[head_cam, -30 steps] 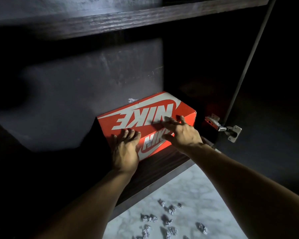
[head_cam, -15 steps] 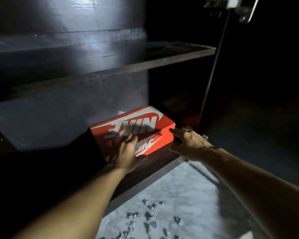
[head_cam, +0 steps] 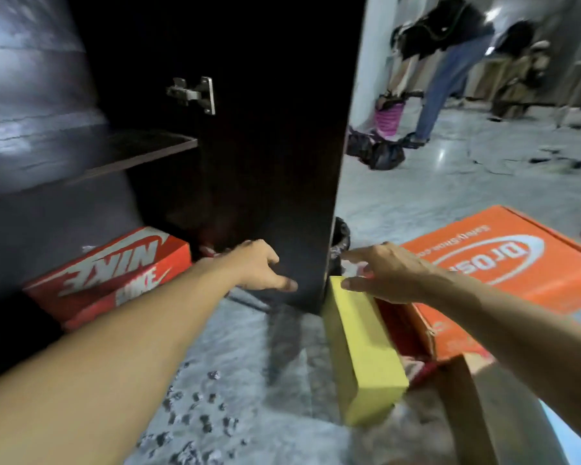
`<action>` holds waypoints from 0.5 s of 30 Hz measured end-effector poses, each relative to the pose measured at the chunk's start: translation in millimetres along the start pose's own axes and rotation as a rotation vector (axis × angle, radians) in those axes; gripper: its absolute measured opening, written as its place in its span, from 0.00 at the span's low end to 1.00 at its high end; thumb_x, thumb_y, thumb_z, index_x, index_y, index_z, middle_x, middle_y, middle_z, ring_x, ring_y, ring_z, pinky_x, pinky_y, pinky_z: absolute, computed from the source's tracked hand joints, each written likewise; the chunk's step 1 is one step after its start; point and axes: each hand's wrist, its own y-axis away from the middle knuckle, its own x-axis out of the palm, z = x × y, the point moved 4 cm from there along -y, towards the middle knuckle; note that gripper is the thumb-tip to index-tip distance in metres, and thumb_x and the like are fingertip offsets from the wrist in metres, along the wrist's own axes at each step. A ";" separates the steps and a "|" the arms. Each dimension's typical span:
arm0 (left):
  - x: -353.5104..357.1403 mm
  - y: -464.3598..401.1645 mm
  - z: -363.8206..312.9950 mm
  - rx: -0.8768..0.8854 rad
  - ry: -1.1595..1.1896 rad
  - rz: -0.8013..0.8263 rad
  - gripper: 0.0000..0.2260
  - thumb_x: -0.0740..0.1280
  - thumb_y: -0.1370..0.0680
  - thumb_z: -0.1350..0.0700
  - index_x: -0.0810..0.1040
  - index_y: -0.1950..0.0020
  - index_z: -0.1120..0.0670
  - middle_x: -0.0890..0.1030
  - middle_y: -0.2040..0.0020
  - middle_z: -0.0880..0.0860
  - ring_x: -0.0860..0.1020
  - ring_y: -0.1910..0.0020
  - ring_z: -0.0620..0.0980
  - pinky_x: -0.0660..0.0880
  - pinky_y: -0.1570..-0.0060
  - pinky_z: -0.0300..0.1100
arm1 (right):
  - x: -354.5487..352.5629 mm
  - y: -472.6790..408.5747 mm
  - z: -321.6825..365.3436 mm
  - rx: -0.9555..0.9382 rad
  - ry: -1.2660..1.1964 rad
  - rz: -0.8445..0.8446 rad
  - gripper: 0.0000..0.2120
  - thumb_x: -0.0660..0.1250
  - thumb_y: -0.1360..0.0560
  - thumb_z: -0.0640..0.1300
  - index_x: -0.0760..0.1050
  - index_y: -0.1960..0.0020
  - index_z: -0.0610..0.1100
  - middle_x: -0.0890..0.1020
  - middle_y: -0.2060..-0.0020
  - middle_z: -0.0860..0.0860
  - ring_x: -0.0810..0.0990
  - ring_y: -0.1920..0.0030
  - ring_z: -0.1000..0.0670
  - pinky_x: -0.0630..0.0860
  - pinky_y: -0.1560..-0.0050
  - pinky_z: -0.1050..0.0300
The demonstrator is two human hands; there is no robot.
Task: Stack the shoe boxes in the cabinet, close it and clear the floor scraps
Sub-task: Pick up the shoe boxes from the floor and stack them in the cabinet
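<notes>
1. We are extending our left hand (head_cam: 260,265) in front of the open dark cabinet door (head_cam: 275,162); its fingers are lying loosely spread and holding nothing.
2. We are reaching our right hand (head_cam: 388,275) over the near end of the yellow shoe box (head_cam: 363,350). The fingers are pointing left and lying relaxed; we cannot tell whether they are touching the box.
3. The red shoe box (head_cam: 114,273) is sitting to the left of our left hand, on the bottom board of the cabinet (head_cam: 31,146), beneath a shelf (head_cam: 141,151).
4. The orange shoe box (head_cam: 503,263) is lying just right of our right hand, beside the yellow shoe box.
5. Crumpled scraps (head_cam: 202,417) are lying on the pale floor (head_cam: 433,196) below our left forearm.
6. A metal hinge (head_cam: 195,94) is showing on the door, well above our left hand.
7. A person in jeans (head_cam: 450,62) is bending far beyond our right hand.
</notes>
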 end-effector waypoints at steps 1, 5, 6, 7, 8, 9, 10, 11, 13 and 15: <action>7.0 3.2 -29.1 0.054 -0.033 0.035 0.45 0.70 0.43 0.26 0.76 0.34 0.51 0.77 0.35 0.50 0.78 0.38 0.54 0.74 0.39 0.51 | -7.7 26.2 -16.2 0.032 0.006 -0.004 0.24 0.69 0.26 0.57 0.73 0.32 0.52 0.82 0.41 0.50 0.80 0.42 0.48 0.72 0.50 0.59; 44.1 33.3 -146.9 0.276 -0.068 0.127 0.29 0.73 0.34 0.33 0.79 0.40 0.48 0.79 0.44 0.49 0.77 0.39 0.51 0.73 0.40 0.45 | -21.5 131.0 -84.7 0.220 -0.026 0.028 0.25 0.71 0.28 0.56 0.74 0.33 0.49 0.81 0.40 0.51 0.81 0.45 0.50 0.75 0.45 0.58; 57.1 43.2 -173.2 0.329 -0.064 0.156 0.25 0.73 0.33 0.35 0.79 0.41 0.47 0.79 0.45 0.47 0.77 0.40 0.49 0.73 0.40 0.45 | -22.4 157.8 -100.8 0.277 -0.043 0.036 0.26 0.72 0.28 0.56 0.74 0.33 0.50 0.81 0.40 0.52 0.81 0.45 0.51 0.75 0.44 0.58; 72.2 52.7 -197.3 0.378 -0.064 0.185 0.27 0.73 0.32 0.36 0.80 0.39 0.49 0.79 0.44 0.46 0.77 0.40 0.49 0.73 0.39 0.44 | -22.4 184.6 -115.0 0.329 -0.049 0.044 0.25 0.72 0.28 0.56 0.74 0.33 0.51 0.81 0.40 0.53 0.81 0.46 0.53 0.75 0.45 0.59; 88.5 62.7 -219.8 0.420 -0.068 0.215 0.29 0.74 0.32 0.36 0.79 0.37 0.50 0.80 0.40 0.47 0.77 0.39 0.49 0.73 0.39 0.43 | -21.2 210.8 -128.9 0.375 -0.053 0.048 0.25 0.72 0.28 0.56 0.74 0.33 0.52 0.80 0.40 0.55 0.81 0.47 0.55 0.74 0.46 0.61; 106.0 71.2 -240.1 0.458 -0.072 0.241 0.31 0.74 0.32 0.37 0.78 0.35 0.52 0.80 0.38 0.50 0.77 0.38 0.51 0.73 0.39 0.44 | -20.5 237.3 -139.7 0.427 -0.054 0.055 0.24 0.71 0.28 0.56 0.75 0.34 0.52 0.80 0.40 0.55 0.80 0.48 0.55 0.74 0.48 0.62; 124.5 80.7 -258.9 0.495 -0.083 0.273 0.30 0.74 0.32 0.38 0.79 0.37 0.55 0.80 0.38 0.53 0.77 0.39 0.53 0.74 0.41 0.44 | -17.9 263.4 -150.5 0.490 -0.063 0.062 0.25 0.71 0.28 0.57 0.75 0.34 0.52 0.81 0.40 0.55 0.81 0.48 0.54 0.74 0.47 0.60; 142.5 91.0 -276.7 0.536 -0.093 0.299 0.28 0.74 0.31 0.38 0.80 0.41 0.56 0.81 0.40 0.55 0.78 0.40 0.55 0.74 0.44 0.44 | -15.1 288.7 -159.2 0.553 -0.073 0.067 0.25 0.71 0.29 0.58 0.75 0.34 0.51 0.81 0.40 0.54 0.81 0.48 0.53 0.74 0.46 0.59; 176.9 113.2 -305.0 0.583 -0.115 0.342 0.29 0.74 0.33 0.37 0.79 0.40 0.54 0.80 0.39 0.55 0.78 0.41 0.55 0.74 0.44 0.44 | -9.0 335.5 -171.2 0.655 -0.103 0.073 0.25 0.72 0.29 0.58 0.75 0.34 0.52 0.81 0.41 0.54 0.82 0.48 0.51 0.75 0.43 0.58; 210.0 134.8 -324.8 0.585 -0.119 0.392 0.31 0.74 0.33 0.38 0.78 0.37 0.55 0.80 0.40 0.54 0.78 0.42 0.54 0.75 0.41 0.47 | 0.8 376.3 -181.5 0.729 -0.131 0.087 0.26 0.72 0.29 0.57 0.74 0.34 0.52 0.81 0.41 0.54 0.82 0.48 0.52 0.75 0.44 0.58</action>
